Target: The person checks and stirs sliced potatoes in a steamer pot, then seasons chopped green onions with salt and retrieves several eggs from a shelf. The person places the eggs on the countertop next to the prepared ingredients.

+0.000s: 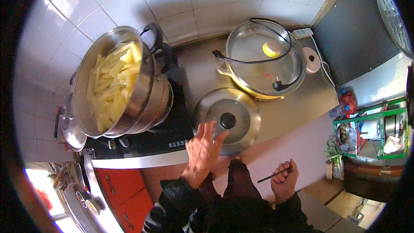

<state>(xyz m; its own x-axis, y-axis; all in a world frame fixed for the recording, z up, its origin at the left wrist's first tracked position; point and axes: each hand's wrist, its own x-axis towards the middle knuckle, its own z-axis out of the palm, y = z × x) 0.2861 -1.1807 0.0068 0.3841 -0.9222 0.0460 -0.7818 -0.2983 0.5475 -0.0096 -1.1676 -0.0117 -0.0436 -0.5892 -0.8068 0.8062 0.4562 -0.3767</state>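
Observation:
My left hand (203, 150) reaches over the near left part of a round metal lid (245, 103), fingers apart and holding nothing. Its thumb and fingertips are close to the lid's black knob (227, 120); whether they touch the lid is hard to tell. The lid lies on the steel countertop (207, 63). My right hand (284, 181) is lower right, away from the counter, closed around a thin dark stick (265, 179), possibly a chopstick. Left of the lid, a steel steamer pot (145, 103) full of pale yellow cut strips (111, 84), perhaps potato, sits on the black gas stove (181, 116).
Behind the lid stands a yellow electric pan (241, 85) under a glass cover (252, 68), with a black power cord (245, 61) draped over it. A white power strip (302, 33) is at the back corner. A green shelf rack (372, 118) stands right, red cabinets (126, 191) below left.

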